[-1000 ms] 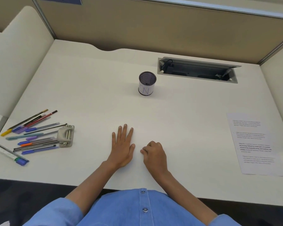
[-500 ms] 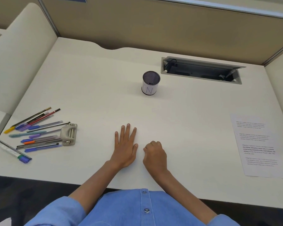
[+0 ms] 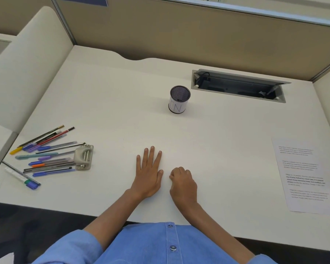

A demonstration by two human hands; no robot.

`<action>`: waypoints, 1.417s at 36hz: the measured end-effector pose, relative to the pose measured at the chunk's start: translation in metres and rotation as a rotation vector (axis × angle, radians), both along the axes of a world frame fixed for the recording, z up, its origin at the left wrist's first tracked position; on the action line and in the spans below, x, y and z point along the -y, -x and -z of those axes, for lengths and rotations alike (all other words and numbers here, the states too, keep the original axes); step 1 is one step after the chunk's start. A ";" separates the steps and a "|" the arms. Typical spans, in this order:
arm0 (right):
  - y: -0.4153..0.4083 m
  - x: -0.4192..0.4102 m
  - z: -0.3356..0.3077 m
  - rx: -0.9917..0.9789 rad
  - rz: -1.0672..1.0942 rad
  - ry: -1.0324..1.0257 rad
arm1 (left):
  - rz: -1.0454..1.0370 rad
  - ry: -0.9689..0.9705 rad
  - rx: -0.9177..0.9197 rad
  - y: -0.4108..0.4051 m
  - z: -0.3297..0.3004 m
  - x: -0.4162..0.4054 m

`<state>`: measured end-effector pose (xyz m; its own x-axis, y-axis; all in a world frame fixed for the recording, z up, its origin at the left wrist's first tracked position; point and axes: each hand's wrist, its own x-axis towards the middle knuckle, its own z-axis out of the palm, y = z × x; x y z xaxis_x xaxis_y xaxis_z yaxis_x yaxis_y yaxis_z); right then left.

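My left hand (image 3: 148,174) lies flat on the white desk (image 3: 107,103), palm down, fingers straight. Just to its right my right hand (image 3: 182,182) rests on the desk with its fingers curled under, holding nothing. A black mesh pen cup (image 3: 179,99) with a white paper label stands upright farther back, beyond both hands. At the left lies a heap of several pens and pencils (image 3: 46,155) with a beige hole punch (image 3: 83,157) at its right end. A white marker with a blue cap (image 3: 21,177) lies at the heap's near edge.
A printed sheet of paper (image 3: 305,176) lies at the desk's right edge. An open cable tray (image 3: 238,86) is sunk into the desk at the back right. Beige partition walls (image 3: 179,33) close the desk at the back and both sides.
Both hands stay where they were. The camera has tipped slightly, so the desk sits a little lower and to the right in view.
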<state>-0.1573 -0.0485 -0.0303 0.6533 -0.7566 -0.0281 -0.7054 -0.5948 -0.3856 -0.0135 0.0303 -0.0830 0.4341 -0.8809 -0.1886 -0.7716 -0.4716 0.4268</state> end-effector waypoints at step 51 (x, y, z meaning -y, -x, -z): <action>-0.005 -0.007 -0.008 -0.071 -0.166 0.133 | 0.008 0.033 0.059 0.004 0.000 -0.004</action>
<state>-0.1525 -0.0417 -0.0221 0.7692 -0.6388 0.0145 -0.6161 -0.7475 -0.2484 -0.0180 0.0341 -0.0831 0.4362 -0.8899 -0.1338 -0.7999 -0.4515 0.3954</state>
